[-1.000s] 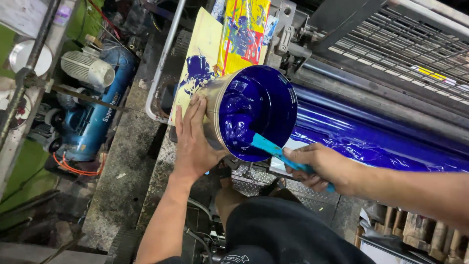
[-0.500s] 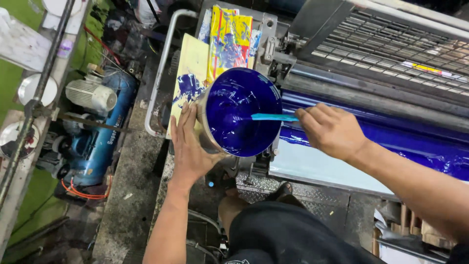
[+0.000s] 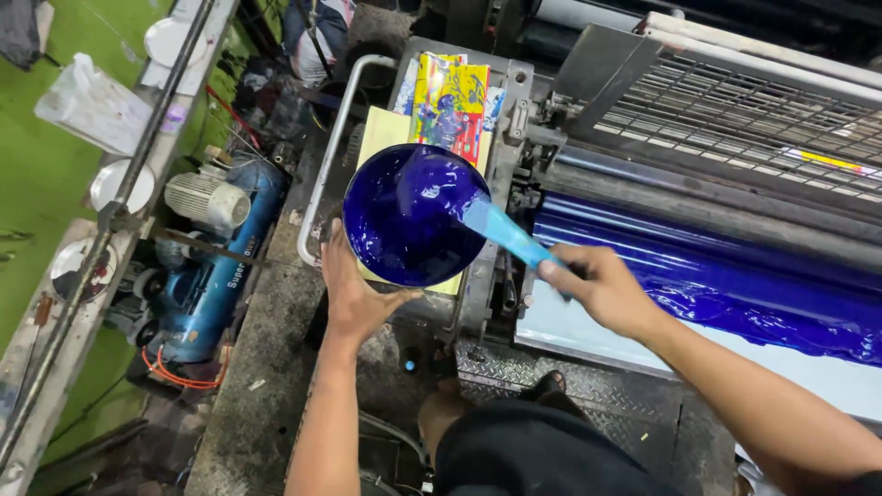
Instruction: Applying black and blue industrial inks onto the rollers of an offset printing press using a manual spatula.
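The left hand (image 3: pixel 354 298) is closed around the underside of a round can of blue ink (image 3: pixel 413 216), tilted toward the camera. The right hand (image 3: pixel 597 289) grips a light blue spatula (image 3: pixel 505 234), its blade inside the can. Behind lie ink-covered rollers (image 3: pixel 717 266) and colourful printed sheets (image 3: pixel 448 101).

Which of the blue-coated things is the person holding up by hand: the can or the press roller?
The round can, cupped from below by the left hand; the right hand dips a light-blue spatula into it. The long roller sits in the machine.

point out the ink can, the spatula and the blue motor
ink can (image 3: pixel 404 230), head view, on its blue inside wall
spatula (image 3: pixel 505 234), head view, mid blade
blue motor (image 3: pixel 216 285), head view, on its body
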